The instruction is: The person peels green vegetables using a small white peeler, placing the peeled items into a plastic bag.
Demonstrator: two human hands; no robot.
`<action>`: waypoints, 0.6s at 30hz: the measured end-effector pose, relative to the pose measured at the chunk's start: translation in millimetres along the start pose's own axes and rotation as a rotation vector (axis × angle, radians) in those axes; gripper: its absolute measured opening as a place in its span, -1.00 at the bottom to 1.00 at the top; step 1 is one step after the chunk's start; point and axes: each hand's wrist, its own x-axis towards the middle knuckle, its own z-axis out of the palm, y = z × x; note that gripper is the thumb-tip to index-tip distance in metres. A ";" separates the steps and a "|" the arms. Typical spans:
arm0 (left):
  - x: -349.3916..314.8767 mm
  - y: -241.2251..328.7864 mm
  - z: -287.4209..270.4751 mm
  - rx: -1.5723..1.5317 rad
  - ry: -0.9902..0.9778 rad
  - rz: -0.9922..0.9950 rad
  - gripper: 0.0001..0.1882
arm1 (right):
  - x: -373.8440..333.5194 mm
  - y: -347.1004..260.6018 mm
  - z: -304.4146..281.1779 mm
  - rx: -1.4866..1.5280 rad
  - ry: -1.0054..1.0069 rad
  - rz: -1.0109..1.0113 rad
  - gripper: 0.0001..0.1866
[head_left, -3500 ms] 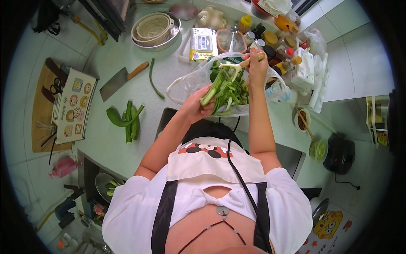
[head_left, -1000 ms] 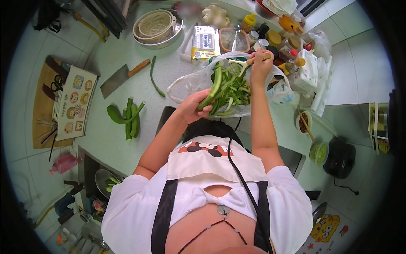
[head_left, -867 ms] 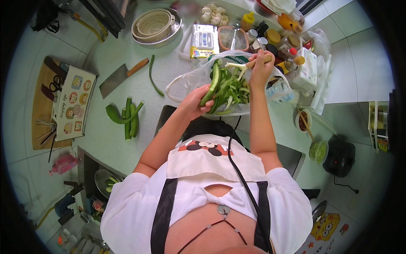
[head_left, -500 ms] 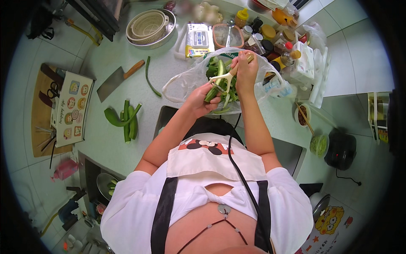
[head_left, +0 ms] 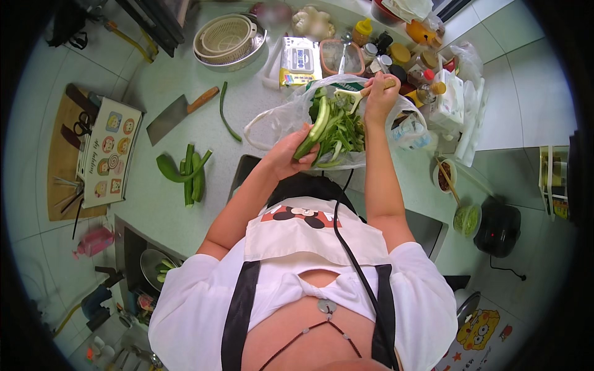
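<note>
My left hand (head_left: 292, 151) is closed round the lower end of a long green gourd (head_left: 321, 122). A pale peeled strip runs along the gourd, which slants up and away over a clear plastic bag (head_left: 272, 122). Green peels (head_left: 344, 128) fill the bag's open mouth. In my right hand (head_left: 382, 102) is a cream-coloured peeler (head_left: 348, 96) with a wooden-looking handle. Its head is over the peels, apart from the gourd. To the left on the counter lie several more green gourds (head_left: 188, 176), and a thin green length (head_left: 228, 117) lies farther back.
A cleaver (head_left: 168, 122) lies on the counter (head_left: 213, 154) at the left, near a knife holder (head_left: 110, 151). Nested strainers (head_left: 226, 43), a wipes pack (head_left: 301, 62) and several jars and bottles (head_left: 402, 55) line the back. A sink bowl (head_left: 153, 264) sits lower left.
The peeler has moved off the gourd, up and to the right, with my right hand. My left hand still holds the gourd, and more peels show in the bag.
</note>
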 end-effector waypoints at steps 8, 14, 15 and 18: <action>4.8 3.7 6.8 0.192 0.030 0.027 -0.72 | -6.8 -25.3 2.4 0.111 -0.070 0.045 -0.84; 16.0 -3.5 7.5 0.316 0.159 0.075 -0.68 | -19.1 -29.8 9.4 0.123 -0.197 0.172 -0.85; 16.0 -2.9 6.7 0.385 0.167 0.088 -0.66 | -23.3 -30.6 12.4 0.095 -0.215 0.172 -0.85; 14.4 -1.6 3.8 0.552 0.178 0.116 -0.60 | -32.4 -32.7 18.1 0.009 -0.252 0.181 -0.83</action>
